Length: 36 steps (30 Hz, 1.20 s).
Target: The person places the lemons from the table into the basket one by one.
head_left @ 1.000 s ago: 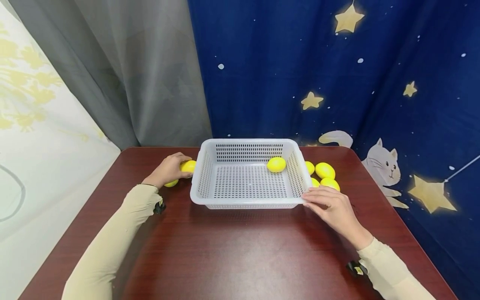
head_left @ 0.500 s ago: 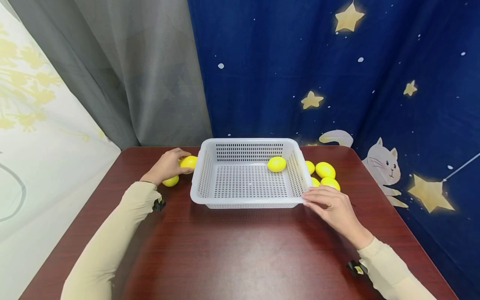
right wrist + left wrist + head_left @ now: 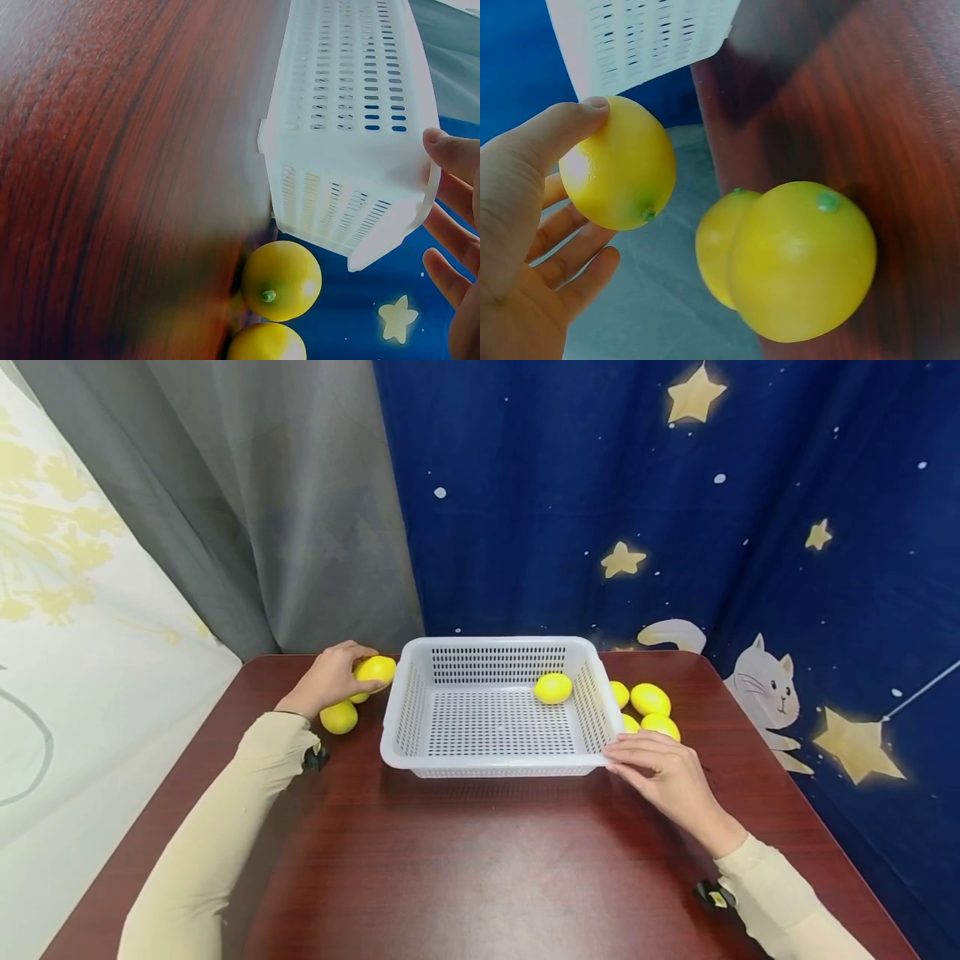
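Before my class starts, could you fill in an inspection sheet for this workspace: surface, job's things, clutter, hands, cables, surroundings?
Surface: red-brown table, glossy.
Job's things: white basket with one lemon inside; two lemons to its left, four lemons to its right.
Clutter: nothing seen.
Hands: left hand holds another lemon left of the basket; right hand grips the basket's near right corner.
Cables: grey curved line on the white cloth at left; cable or print, cannot tell.
Surroundings: grey curtain, blue curtain with stars.

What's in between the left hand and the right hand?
In the head view, the left hand holds a lemon; then comes the white basket with another lemon inside, right up to the right hand, pinching the basket's corner.
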{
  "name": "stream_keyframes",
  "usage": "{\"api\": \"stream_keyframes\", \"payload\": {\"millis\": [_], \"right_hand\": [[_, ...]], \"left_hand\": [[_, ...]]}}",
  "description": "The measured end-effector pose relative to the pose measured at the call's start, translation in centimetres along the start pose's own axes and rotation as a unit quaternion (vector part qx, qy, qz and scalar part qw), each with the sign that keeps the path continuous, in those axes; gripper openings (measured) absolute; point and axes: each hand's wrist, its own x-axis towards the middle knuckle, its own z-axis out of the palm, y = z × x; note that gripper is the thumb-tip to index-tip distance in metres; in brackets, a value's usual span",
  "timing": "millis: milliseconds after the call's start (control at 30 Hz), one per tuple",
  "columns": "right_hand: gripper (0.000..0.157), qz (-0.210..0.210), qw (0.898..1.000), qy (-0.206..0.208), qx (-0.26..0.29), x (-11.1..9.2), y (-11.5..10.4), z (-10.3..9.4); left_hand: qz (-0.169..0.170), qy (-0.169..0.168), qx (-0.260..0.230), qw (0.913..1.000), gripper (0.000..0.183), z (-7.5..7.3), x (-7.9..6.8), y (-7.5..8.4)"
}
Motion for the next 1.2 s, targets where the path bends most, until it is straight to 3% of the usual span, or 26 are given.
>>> {"api": "stream_keyframes", "payload": {"millis": [433, 700, 1200], "right_hand": [[0.030, -0.008, 1.000, 0.005, 0.000, -0.1, 0.2, 0.0], [0.030, -0.006, 1.000, 0.004, 0.001, -0.2, 0.2, 0.0], [0.036, -0.009, 1.000, 0.010, 0.003, -0.2, 0.3, 0.2]], "left_hand": [[-0.010, 0.004, 0.000, 0.9999, 0.059, -1.4, 0.6, 0.9], [-0.008, -0.001, 0.002, 1.0000, 0.058, -2.7, 1.7, 2.4], [0.037, -0.006, 0.018, 0.9991, 0.055, -4.4, 4.4, 6.1]]}}
